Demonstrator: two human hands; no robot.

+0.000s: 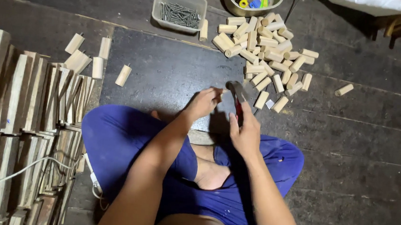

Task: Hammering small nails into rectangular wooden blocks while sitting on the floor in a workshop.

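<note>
A dark wooden floor carries everything here. Along its left edge stands a long stack of flat wooden slats, set on edge and packed side by side, with a pale cord trailing over them. In the middle of the floor lies a dark rectangular board, and the person sits cross-legged at its near edge in blue shorts.

Toward the far edge of the floor, right of the board, is a loose pile of short pale wooden dowels; a few more dowels lie scattered by the board's far-left corner, and a single dowel rests well apart to the right of the pile. At the far edge sit a clear plastic tub of grey metal screws or nails and, just beside it, a round bowl holding coloured tools.

The right hand is wrapped around the red handle of a hammer, fingers clamped on it, the dark metal head raised above the board's right edge. The left hand hovers over the same edge just beside the hammer head, fingers pinched together on something small and pale at the tips; what it is cannot be told.
</note>
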